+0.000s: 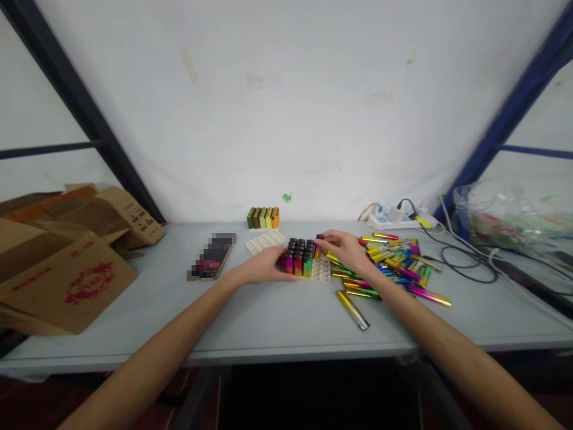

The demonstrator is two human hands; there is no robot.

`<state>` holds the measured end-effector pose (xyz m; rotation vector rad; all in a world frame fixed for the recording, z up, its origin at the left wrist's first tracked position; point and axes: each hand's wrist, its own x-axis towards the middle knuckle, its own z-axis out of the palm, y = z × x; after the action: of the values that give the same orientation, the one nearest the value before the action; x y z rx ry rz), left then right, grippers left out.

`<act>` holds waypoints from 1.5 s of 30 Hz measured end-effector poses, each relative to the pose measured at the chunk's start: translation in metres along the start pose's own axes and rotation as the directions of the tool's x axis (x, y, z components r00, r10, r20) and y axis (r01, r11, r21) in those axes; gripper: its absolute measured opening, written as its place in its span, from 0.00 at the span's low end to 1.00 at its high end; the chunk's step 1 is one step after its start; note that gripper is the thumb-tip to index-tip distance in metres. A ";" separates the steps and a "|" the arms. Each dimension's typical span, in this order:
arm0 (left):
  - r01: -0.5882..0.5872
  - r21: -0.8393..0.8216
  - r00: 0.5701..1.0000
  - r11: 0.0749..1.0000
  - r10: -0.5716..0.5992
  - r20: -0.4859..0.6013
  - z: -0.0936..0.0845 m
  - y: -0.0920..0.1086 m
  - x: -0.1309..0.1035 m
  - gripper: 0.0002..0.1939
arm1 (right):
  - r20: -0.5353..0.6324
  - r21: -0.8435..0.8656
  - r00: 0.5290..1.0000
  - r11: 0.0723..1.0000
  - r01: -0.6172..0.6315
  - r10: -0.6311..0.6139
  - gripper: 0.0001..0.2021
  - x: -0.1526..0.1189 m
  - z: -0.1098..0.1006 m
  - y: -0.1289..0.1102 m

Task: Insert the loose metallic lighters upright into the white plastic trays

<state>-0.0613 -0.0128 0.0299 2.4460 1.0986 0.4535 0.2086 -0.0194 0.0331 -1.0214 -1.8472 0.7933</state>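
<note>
A white tray (321, 272) with round sockets stands mid-table, its left part filled with upright shiny lighters (298, 260) with black tops. My left hand (267, 264) is closed round the left side of this block, thumb near the front. With its fingertips pinched, my right hand (342, 246) holds one lighter (318, 246) upright at the tray's back, right of the block. Several sockets at the tray's front right hold nothing. A loose pile of metallic coloured lighters (394, 263) lies right of the tray, partly behind my right forearm. One gold lighter (353, 310) lies apart, nearer the front edge.
Behind my left hand are another white tray (265, 241) and a block of yellow and green lighters (263, 218). A phone (212, 257) and cardboard boxes (67, 275) are at left. A power strip (398, 221), cables and a plastic bag (501, 209) are at right.
</note>
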 end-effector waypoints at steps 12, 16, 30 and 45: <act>0.010 -0.003 1.000 1.000 -0.010 -0.024 0.001 0.000 0.000 0.32 | 0.086 -0.168 0.996 0.986 0.015 0.000 0.09 0.001 -0.010 0.003; 0.013 0.011 1.000 1.000 -0.013 -0.020 0.000 0.000 0.000 0.32 | 0.158 -0.261 0.987 0.964 0.042 0.000 0.07 0.000 -0.010 0.004; 0.003 -0.012 1.000 1.000 -0.003 -0.010 -0.001 0.002 0.000 0.32 | 0.234 -0.484 0.969 0.855 0.183 -0.075 0.20 0.000 -0.026 -0.010; 0.018 0.011 1.000 1.000 -0.018 -0.002 -0.001 0.004 0.000 0.32 | 0.215 -0.747 0.956 0.664 0.030 0.199 0.08 0.001 -0.044 0.018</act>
<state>-0.0596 -0.0153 0.0330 2.4440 1.1262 0.4452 0.2537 -0.0044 0.0377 -1.5759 -2.4743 0.1856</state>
